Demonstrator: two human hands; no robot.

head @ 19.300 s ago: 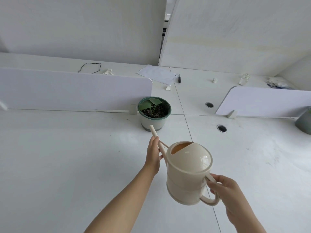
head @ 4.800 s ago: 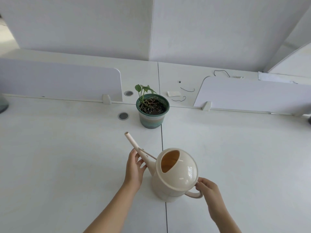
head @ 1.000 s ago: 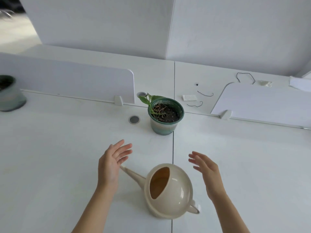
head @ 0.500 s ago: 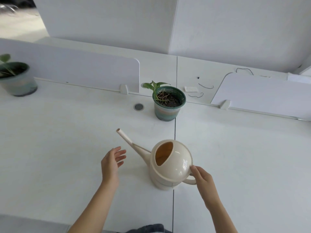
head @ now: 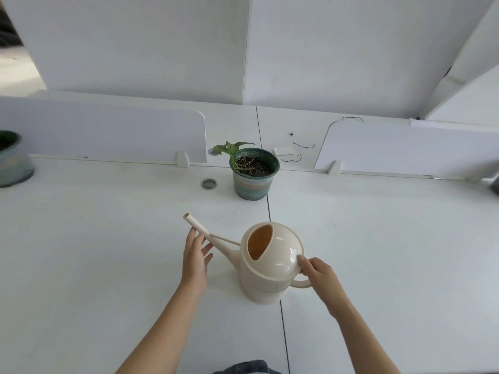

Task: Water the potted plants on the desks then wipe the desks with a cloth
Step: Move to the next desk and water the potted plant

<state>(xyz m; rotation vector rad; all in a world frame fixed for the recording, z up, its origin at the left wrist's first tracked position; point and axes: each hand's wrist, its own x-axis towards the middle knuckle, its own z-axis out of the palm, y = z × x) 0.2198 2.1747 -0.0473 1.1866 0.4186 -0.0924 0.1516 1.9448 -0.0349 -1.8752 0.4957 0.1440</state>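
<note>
White desk [head: 108, 252]: cream plastic watering can [head: 270, 263] is gripped at its handle by right hand [head: 321, 276]; spout is touched by left hand [head: 195, 259], fingers loosely spread; green-rimmed potted plant [head: 253, 172] stands beyond the fingertips.

Cream plastic watering can [head: 271, 263] on white counter [head: 108, 252]; green-rimmed potted plant [head: 253, 172] behind it; low white divider panels [head: 108, 136] beyond.

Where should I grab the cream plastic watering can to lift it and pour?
Take the cream plastic watering can by its looped handle, coming from the right, where the right hand already sits. The loop sticks out opposite the long spout, so lifting there probably tips it forward. The left hand can steady the spout.
</note>
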